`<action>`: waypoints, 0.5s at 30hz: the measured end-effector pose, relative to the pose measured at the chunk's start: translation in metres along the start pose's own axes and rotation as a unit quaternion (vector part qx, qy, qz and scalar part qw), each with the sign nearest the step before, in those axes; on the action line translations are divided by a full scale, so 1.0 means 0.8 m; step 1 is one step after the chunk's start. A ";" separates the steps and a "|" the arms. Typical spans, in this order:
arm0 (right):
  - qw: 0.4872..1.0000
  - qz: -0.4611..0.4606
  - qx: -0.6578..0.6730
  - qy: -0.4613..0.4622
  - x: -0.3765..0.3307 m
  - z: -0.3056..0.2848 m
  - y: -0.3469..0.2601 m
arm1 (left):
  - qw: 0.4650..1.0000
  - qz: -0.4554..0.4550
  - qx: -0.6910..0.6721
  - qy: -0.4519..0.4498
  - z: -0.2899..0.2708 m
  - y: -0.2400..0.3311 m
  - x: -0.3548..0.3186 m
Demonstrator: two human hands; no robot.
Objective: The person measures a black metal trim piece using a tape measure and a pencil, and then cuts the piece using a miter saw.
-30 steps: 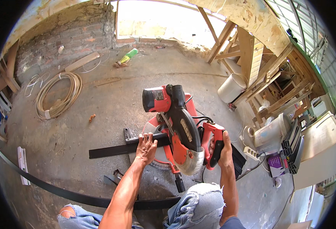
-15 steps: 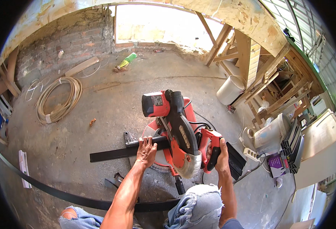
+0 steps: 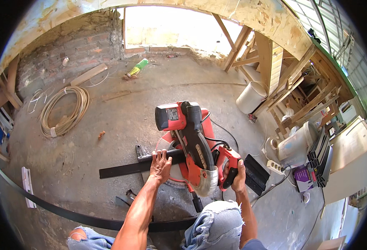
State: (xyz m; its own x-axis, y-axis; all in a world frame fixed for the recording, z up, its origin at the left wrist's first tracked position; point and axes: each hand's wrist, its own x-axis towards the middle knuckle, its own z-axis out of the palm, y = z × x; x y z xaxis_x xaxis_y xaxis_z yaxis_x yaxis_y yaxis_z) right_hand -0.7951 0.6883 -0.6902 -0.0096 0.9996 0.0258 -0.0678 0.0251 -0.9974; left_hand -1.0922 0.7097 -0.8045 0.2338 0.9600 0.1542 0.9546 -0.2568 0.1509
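A red and black miter saw (image 3: 200, 152) stands on the concrete floor in front of me. A flat black bar (image 3: 119, 170) lies across its base, passing under the saw head and sticking out to the left. My left hand (image 3: 161, 167) is closed over the bar, fingers hooked at the saw's fence, left of the blade guard (image 3: 209, 181). On the right, my right hand (image 3: 238, 177) wraps round the saw's red and black handle (image 3: 230, 178). The saw head hides the cutting spot and the blade's edge.
A long black strip (image 3: 87, 218) curves across the floor near my knees. To the right are a power strip (image 3: 274, 167), cables, a purple box (image 3: 303, 179) and stacked black profiles (image 3: 322, 154). Farther off lie a coiled hose (image 3: 83, 108), a green bottle (image 3: 140, 65) and a white bucket (image 3: 251, 98).
The saw's handle has come down slightly and toward me, with my right hand on it. My left hand stays in place on the black bar.
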 end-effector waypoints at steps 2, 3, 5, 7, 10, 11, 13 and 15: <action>1.000 -0.001 -0.012 -0.005 -0.002 0.000 -0.007 | 1.000 0.008 -0.004 -0.003 -0.003 0.000 0.000; 1.000 -0.003 -0.011 -0.005 0.001 0.000 -0.014 | 1.000 0.009 -0.003 -0.001 -0.003 0.000 0.001; 0.999 0.033 -0.027 -0.010 0.015 0.007 -0.035 | 1.000 0.004 -0.003 0.016 0.001 -0.003 -0.001; 0.999 0.042 -0.032 0.001 0.036 0.019 -0.057 | 1.000 0.003 -0.006 0.016 0.004 -0.006 -0.004; 0.996 0.082 -0.032 0.000 0.063 0.028 -0.095 | 1.000 0.006 -0.015 0.019 0.010 -0.004 -0.001; 0.995 0.091 -0.040 0.009 0.065 0.035 -0.110 | 1.000 0.007 -0.018 0.019 0.010 -0.003 0.000; 0.995 0.092 -0.039 0.013 0.071 0.037 -0.114 | 1.000 0.007 -0.013 0.020 0.009 -0.002 0.001; 0.995 0.095 -0.037 0.018 0.068 0.035 -0.110 | 1.000 0.007 -0.008 0.018 0.011 -0.002 0.001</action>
State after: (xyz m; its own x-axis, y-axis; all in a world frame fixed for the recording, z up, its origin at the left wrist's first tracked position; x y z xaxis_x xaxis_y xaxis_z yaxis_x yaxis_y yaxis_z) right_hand -0.8175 0.7399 -0.5995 0.0206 0.9860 -0.1652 0.0062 -0.1654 -0.9862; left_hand -1.0917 0.7115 -0.8133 0.2408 0.9515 0.1913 0.9479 -0.2730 0.1645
